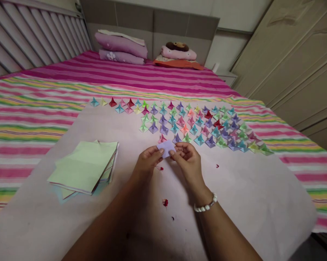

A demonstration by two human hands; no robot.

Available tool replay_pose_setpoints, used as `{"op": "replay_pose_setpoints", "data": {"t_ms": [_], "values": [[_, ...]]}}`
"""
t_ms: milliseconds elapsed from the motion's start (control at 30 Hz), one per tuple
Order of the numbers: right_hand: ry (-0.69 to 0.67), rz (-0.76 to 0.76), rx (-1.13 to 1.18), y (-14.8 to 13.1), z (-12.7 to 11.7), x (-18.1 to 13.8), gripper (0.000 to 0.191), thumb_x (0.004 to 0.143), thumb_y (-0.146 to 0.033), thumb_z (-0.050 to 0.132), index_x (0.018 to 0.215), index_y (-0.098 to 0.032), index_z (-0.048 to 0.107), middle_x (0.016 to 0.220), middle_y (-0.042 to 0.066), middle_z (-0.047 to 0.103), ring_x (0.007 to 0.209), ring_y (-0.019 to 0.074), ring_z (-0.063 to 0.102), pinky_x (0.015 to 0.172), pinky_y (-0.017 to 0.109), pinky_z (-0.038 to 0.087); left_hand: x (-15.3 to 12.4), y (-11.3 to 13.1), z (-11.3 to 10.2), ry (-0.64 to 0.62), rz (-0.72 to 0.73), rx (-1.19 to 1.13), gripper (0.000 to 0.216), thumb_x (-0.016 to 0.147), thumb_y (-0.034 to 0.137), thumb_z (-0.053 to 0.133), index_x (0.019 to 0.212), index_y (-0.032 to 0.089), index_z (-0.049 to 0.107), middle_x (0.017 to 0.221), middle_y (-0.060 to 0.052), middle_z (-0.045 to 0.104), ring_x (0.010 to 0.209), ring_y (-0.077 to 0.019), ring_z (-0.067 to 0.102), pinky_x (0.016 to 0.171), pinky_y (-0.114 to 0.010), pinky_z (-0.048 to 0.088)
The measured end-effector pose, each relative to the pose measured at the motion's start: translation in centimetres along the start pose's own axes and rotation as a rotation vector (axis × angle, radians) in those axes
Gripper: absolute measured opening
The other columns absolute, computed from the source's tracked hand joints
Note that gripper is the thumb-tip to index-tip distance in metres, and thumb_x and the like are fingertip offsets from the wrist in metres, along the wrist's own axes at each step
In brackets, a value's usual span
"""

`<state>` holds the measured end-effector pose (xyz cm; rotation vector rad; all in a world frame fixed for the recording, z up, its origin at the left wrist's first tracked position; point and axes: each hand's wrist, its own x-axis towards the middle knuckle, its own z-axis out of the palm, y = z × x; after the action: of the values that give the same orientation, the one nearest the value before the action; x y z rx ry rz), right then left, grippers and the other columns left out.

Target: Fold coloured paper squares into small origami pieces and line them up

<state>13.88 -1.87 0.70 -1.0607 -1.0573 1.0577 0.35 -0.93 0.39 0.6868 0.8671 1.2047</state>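
Between my two hands is a small folded square of lavender origami paper (pixel 166 148), held up above the white sheet. My left hand (pixel 147 159) pinches its left corner between thumb and fingers. On the opposite side my right hand (pixel 187 158), with a white bead bracelet (pixel 206 208) at the wrist, grips the right corner. Just beyond the hands stand rows of small folded paper stars (pixel 200 139) in many colours. A pink one (pixel 162 139) is closest to the lavender square. To the left lies a stack of pale green and other coloured paper (pixel 83 165).
A large white sheet (pixel 247 210) covers the striped bed (pixel 19 143). Tiny red scraps (pixel 165 202) lie on it below the hands. Folded purple bedding (pixel 121 45) and a pink pile (pixel 179 53) rest by the headboard. A wardrobe (pixel 296 65) stands at right.
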Motion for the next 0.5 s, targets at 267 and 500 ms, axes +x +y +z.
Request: {"op": "replay_pose_setpoints", "data": {"t_ms": [267,500], "values": [[-0.136,0.169,0.034,0.22,0.00,0.21,0.030,0.060,-0.040,0.082,0.061,-0.018,0.061,0.053,-0.002,0.061,0.049,0.0113,0.052,0.049,0.024,0.040,-0.34,-0.46,0.07,-0.023,0.015,0.144,0.030,0.065,0.041,0.078,0.068,0.014,0.065,0.065,0.001,0.061,0.062,-0.0088,0.054,0.060,-0.020,0.041],[-0.180,0.169,-0.005,-0.28,0.05,0.07,0.025,0.063,-0.039,0.080,0.066,-0.018,0.067,0.053,-0.002,0.063,0.049,0.0110,0.052,0.051,0.024,0.041,-0.21,-0.39,0.15,0.006,0.074,-0.017,0.032,0.068,0.044,0.075,0.067,0.016,0.060,0.062,0.002,0.059,0.060,-0.0090,0.054,0.061,-0.021,0.043]]}}
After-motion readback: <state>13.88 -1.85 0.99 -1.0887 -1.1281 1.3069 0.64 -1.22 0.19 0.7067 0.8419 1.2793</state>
